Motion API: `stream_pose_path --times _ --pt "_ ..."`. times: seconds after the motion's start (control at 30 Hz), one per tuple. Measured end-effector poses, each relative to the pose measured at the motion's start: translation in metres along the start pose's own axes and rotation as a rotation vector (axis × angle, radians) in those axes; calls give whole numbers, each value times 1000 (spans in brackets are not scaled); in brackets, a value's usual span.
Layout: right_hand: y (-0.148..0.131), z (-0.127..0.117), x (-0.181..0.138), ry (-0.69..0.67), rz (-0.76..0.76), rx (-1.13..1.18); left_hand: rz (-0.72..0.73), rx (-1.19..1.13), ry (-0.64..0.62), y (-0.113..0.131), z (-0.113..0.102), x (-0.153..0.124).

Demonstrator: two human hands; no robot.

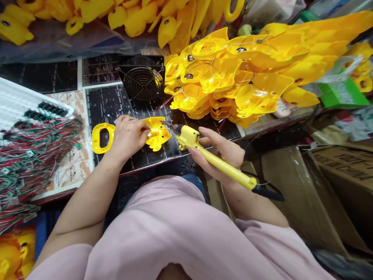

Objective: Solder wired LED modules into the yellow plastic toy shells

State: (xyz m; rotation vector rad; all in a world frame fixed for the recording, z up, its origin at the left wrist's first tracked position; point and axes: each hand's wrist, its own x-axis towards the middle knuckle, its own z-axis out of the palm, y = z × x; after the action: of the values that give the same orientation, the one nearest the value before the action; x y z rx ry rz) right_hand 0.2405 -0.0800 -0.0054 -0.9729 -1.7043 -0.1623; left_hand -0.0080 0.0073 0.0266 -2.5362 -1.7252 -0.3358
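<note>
My left hand (128, 136) is at the near side of the black-covered tabletop, thumb and fingers pinched on a yellow plastic shell half (159, 134) with its hollow inside facing up. The shell's ring-shaped handle (96, 139) shows on the other side of that hand. My right hand (225, 151) is wrapped round a yellow soldering gun (219, 162), its dark nozzle and thin tip pointing left at the shell's right edge. Whether the tip touches the shell I cannot tell. A dark cord leaves the gun's rear end.
A black fan (144, 83) stands behind the shell. Stacked yellow shells (221, 74) with loose wires rise at the back right, and more yellow parts (140, 17) lie along the back. Red-and-green wired parts (37, 155) cover the left side. Cardboard boxes (294, 186) stand right.
</note>
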Motion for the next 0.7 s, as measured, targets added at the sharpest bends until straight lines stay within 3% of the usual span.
stream_pose_path --times 0.37,0.7 --pt "0 2 2 -21 9 6 -23 -121 39 -2 2 -2" --pt "-5 6 11 -68 -107 48 78 -29 17 -4 2 -3"
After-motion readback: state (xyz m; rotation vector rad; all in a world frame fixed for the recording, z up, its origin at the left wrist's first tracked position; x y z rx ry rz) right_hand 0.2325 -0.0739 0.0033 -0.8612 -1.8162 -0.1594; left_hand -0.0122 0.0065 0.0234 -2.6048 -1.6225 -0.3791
